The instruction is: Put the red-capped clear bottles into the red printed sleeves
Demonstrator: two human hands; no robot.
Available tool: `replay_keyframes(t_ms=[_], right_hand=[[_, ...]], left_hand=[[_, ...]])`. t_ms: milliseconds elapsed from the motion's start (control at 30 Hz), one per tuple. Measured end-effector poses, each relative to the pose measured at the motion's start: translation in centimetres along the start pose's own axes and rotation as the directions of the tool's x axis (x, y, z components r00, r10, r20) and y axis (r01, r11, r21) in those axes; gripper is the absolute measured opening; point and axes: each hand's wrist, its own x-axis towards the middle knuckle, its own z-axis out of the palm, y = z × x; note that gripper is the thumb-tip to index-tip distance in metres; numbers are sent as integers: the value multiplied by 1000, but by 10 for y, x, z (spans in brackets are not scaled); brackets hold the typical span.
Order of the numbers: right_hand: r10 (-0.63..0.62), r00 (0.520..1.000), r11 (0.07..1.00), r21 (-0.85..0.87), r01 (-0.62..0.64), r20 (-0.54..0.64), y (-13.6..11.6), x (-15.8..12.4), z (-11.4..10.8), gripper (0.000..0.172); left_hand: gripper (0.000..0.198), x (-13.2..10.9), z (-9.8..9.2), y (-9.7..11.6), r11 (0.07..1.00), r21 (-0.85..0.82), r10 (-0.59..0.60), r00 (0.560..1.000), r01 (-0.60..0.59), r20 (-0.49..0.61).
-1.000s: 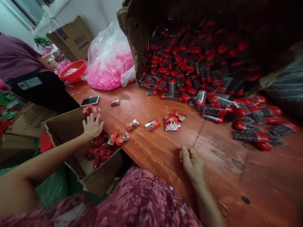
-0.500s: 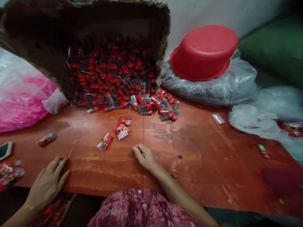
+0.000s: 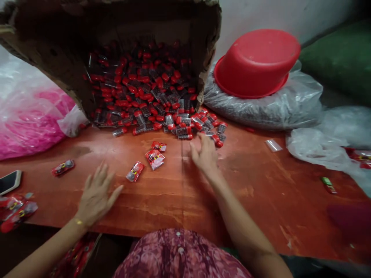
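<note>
My left hand (image 3: 97, 195) hovers over or rests lightly on the table's left part, fingers spread, holding nothing. My right hand (image 3: 205, 154) reaches to the front edge of a heap of small clear containers with red caps (image 3: 185, 130); its fingers are apart and I see nothing held. The fingertips are at the nearest containers, though contact is unclear. Between my hands lie printed red packets (image 3: 155, 159), with another red packet (image 3: 135, 172) beside them. Further left is one more packet (image 3: 63, 167).
A tipped cardboard box (image 3: 210, 58) spills the containers onto the red table (image 3: 249, 216). A red basin (image 3: 257, 63) sits upside down on a filled plastic bag (image 3: 261, 110). Pink-filled bags (image 3: 31, 119) and a phone (image 3: 10, 182) are left; a small green-and-red item (image 3: 329, 185) lies right.
My right hand has moved forward and right to the containers, its fingers opening from a curl. My left hand has moved right and forward, still spread. The view has shifted slightly.
</note>
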Motion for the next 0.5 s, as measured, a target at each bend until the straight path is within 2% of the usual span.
replay_keyframes(t_ms=[100,200,267,333,500], right_hand=[[-74,997,975,-210,76,16,15,55,13,52],[-163,965,930,-296,219,204,19,79,35,52],[-182,940,907,-320,274,288,18,75,47,48],[-192,928,893,-336,301,321,17,61,51,44],[-189,913,889,-332,315,362,21,10,35,38]], left_hand=[[54,34,16,27,997,-4,72,996,-72,47],[52,46,29,35,992,-75,106,987,-97,124],[49,44,34,32,989,-125,100,983,-82,153],[47,39,36,26,988,-144,84,984,-61,159],[47,32,29,1,998,-54,18,986,-10,165]])
